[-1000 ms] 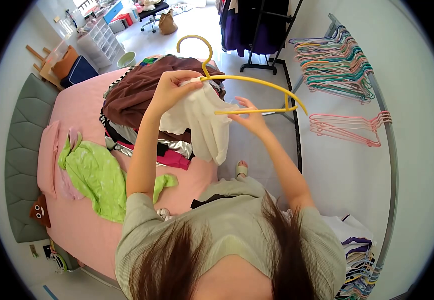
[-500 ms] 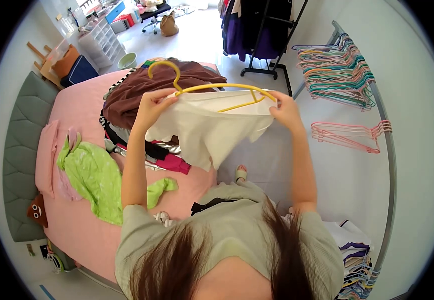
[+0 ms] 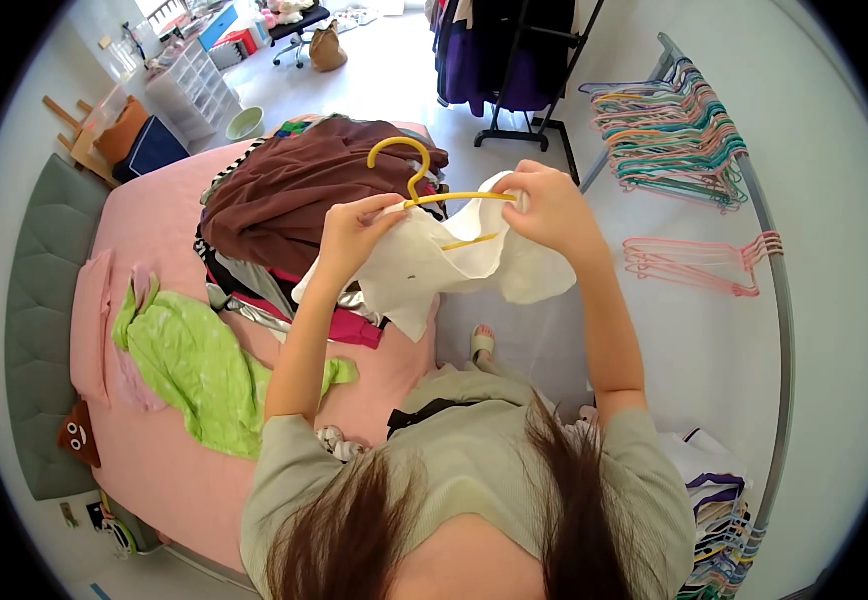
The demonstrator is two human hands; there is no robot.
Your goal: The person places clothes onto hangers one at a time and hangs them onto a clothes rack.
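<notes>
A white shirt (image 3: 399,270) hangs from a yellow clothes hanger (image 3: 424,172), both held up in front of me. My left hand (image 3: 356,238) pinches the shirt's neckline against the hanger, just left of the hook. On the other side, my right hand (image 3: 554,212) is closed on the shirt fabric over the hanger's right arm. The hook points up and curls to the left. Through the neck opening, part of the hanger's lower bar shows. My fingers cover the ends of the hanger's top bar.
A pile of clothes with a brown garment (image 3: 294,190) on top lies on the pink bed (image 3: 174,500). Nearer the headboard is a lime-green garment (image 3: 194,360). At right, a metal rail (image 3: 782,400) carries many hangers (image 3: 669,130). Dark clothes hang on a black rack (image 3: 514,80) ahead.
My right hand has moved left and turned inward, bunching the shirt. My left hand has shifted right along with the hanger, so both hands are closer together.
</notes>
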